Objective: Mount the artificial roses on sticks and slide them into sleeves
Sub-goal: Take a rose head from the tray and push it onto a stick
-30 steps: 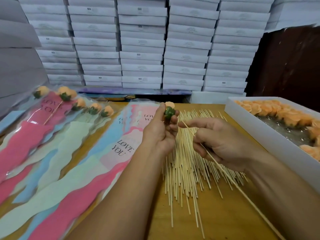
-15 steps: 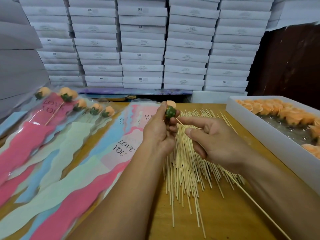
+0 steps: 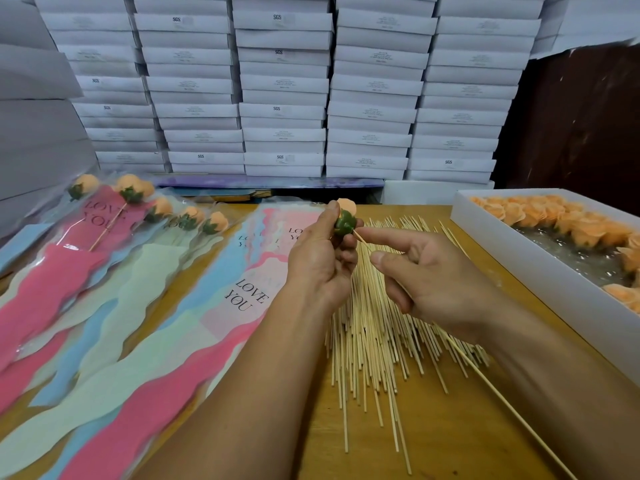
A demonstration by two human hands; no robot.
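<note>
Head view: one wide look down at a wooden surface (image 3: pixel 433 441) with both forearms reaching in.
Left hand: the left hand (image 3: pixel 320 261) is raised above the surface, its thumb and curled fingers gripping an artificial rose (image 3: pixel 344 218) by the green base, peach petals pointing away from the camera.
Right hand: the right hand (image 3: pixel 433 275) pinches a single stick (image 3: pixel 502 396) between thumb and forefinger, the other fingers loosely curled; the forefinger lies along the stick toward the rose.
Stick: its tip touches the underside of the rose's green base; the rest runs back under the right palm and out toward the lower right edge of the frame.
Loose sticks: a fanned pile of bare sticks (image 3: pixel 374 348) lies on the surface directly beneath both hands.
Empty sleeves: a stack of sleeves (image 3: pixel 194 327) printed "LOVE YOU", in pink, blue and pale green waves, lies just left of the stick pile, under the left forearm.
Finished roses: further left, several sleeved roses (image 3: pixel 138 216) rest in an overlapping row, heads toward the back.
Rose box: a white tray-like box (image 3: pixel 540 285) at the right edge holds rows of peach rose heads (image 3: pixel 561 223).
Background: stacked white cartons (image 3: pixel 284 88) fill the wall behind the surface.
</note>
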